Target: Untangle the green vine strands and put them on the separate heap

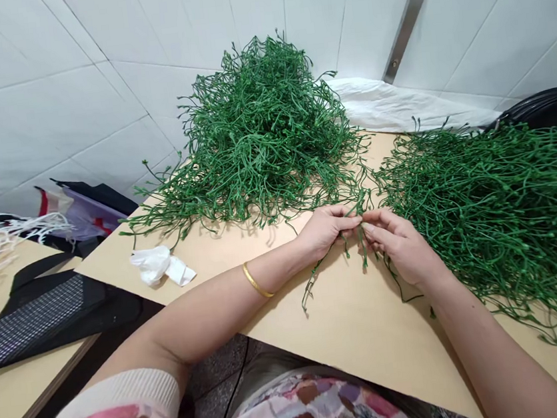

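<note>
My left hand (325, 232) and my right hand (397, 244) meet fingertip to fingertip over the tan table (290, 315). Between them they pinch thin green plastic stems (363, 253), whose ends dangle below the fingers. A longer stem (309, 286) trails down beneath my left hand. Behind my hands rises a tall tangled pile of green stems (269, 129). To the right of my right hand lies a second wide heap of green stems (504, 210). A gold bracelet circles my left forearm.
A crumpled white tissue (157, 264) lies on the table's left part. Further left are a black mesh item (40, 320) and white strands (0, 240). White sheeting (397, 101) and a metal bracket (410, 19) are at the tiled wall. Something round and black (548, 104) stands behind the right heap.
</note>
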`<state>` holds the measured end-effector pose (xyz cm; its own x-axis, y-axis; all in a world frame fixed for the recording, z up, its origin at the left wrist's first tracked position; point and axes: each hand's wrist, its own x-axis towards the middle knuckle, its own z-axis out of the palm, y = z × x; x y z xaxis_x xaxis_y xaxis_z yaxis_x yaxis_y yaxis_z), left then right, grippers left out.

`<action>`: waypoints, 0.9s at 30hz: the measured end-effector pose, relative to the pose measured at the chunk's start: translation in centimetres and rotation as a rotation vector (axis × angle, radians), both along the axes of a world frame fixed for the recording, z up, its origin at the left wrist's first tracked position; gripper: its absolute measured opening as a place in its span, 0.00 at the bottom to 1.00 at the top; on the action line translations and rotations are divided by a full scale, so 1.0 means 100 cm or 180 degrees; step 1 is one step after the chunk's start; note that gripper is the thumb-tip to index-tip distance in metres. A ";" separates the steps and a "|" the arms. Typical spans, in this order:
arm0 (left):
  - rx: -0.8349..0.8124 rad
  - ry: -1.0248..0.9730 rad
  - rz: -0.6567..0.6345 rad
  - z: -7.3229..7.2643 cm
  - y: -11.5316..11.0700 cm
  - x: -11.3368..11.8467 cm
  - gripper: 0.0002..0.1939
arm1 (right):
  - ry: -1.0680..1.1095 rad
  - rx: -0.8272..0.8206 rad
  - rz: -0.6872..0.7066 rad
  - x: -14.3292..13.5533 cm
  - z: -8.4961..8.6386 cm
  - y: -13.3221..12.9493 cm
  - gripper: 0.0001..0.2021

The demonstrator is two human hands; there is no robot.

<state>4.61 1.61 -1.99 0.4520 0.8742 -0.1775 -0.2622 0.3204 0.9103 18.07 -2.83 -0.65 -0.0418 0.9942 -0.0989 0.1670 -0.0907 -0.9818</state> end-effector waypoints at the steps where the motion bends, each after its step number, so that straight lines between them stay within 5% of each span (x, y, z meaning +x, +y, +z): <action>1: 0.0099 0.0061 0.0051 0.000 -0.001 0.001 0.08 | 0.0040 -0.0062 0.0021 0.000 0.000 0.000 0.13; 11: 0.0402 0.0397 -0.0004 -0.004 -0.001 0.002 0.10 | -0.0302 0.0376 0.0069 0.006 -0.011 0.005 0.10; 18: 0.0515 0.0558 -0.0035 -0.001 -0.003 0.001 0.10 | -0.0094 0.0094 0.0094 0.009 -0.004 0.005 0.12; 27: 0.0152 0.0151 -0.0381 0.002 0.002 -0.005 0.10 | -0.0298 0.0309 0.0260 0.011 0.000 0.004 0.09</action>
<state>4.15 1.82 -1.83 0.5456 0.8225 -0.1606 -0.1810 0.3028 0.9357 19.16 -2.40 -0.65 -0.1179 0.9930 -0.0097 0.2610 0.0216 -0.9651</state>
